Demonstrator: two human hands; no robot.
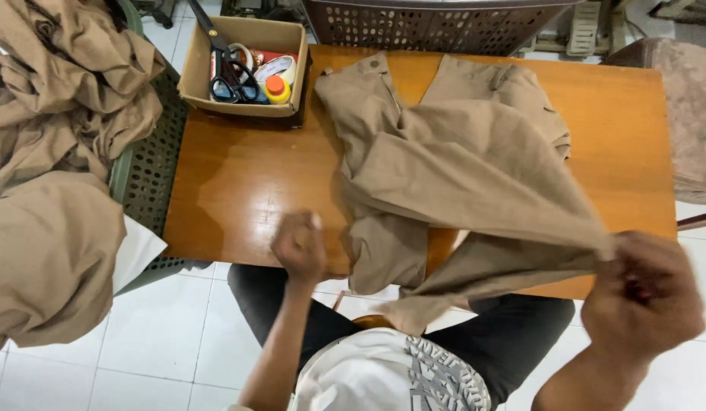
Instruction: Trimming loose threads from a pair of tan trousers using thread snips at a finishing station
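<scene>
Wooden table [239, 175]: right hand [646, 293] clamped on trouser leg [475, 190], stretched toward far-left corner; left hand [298, 245] fisted at near edge, grip contents unclear.

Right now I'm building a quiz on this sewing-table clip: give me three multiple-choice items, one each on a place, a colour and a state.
1. Where does the cardboard box stand?
A. On the table's far left corner
B. On the floor tiles
C. Inside the green basket

2. What colour is the cap of the small bottle in the box?
A. Blue
B. Orange
C. White

3. What is the right hand doing?
A. Resting flat on the table
B. Holding scissors
C. Gripping an end of the tan trousers, lifted off the table

Answers:
1 A, the box sits on the wooden table at its far left corner.
2 B, the cap shows orange on a yellow bottle.
3 C, the fingers are closed on the cloth, which stretches up from the table; the left hand is a fist near the cloth's other side.
</scene>
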